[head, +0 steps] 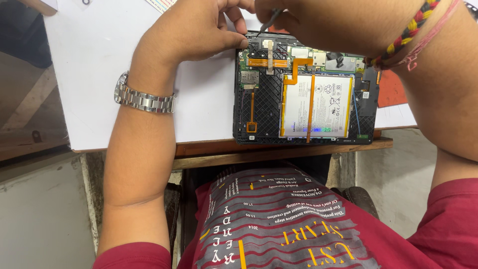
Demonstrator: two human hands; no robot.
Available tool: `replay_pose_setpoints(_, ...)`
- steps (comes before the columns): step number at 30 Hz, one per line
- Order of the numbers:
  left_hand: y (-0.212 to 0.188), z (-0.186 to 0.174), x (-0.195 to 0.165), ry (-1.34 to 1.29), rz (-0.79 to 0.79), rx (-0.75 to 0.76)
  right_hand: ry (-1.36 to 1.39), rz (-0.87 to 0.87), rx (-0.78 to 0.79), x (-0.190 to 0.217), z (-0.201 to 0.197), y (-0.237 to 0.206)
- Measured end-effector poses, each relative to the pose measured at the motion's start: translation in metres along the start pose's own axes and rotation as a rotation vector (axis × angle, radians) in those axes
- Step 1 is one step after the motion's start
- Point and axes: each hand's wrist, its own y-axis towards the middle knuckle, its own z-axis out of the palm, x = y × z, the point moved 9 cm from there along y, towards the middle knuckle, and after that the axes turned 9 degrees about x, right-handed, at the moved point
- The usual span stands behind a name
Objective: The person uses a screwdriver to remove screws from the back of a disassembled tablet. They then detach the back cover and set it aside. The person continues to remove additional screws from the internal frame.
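Left hand (199, 30) presses the opened tablet (303, 94)'s top-left corner; right hand (294, 15) pinches a thin tool (266, 24) above it — tip hidden, fingers cropped.

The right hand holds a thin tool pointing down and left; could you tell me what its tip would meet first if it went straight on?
Probably the tablet's top edge beside the left thumb. The right hand aims the tool there, though depth is unclear.
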Motion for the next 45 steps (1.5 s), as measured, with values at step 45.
replay_pose_setpoints(45,0.000,-0.002,-0.004,0.021,0.102,-0.029,-0.124,0.204,0.170,-0.025,0.032,-0.003)
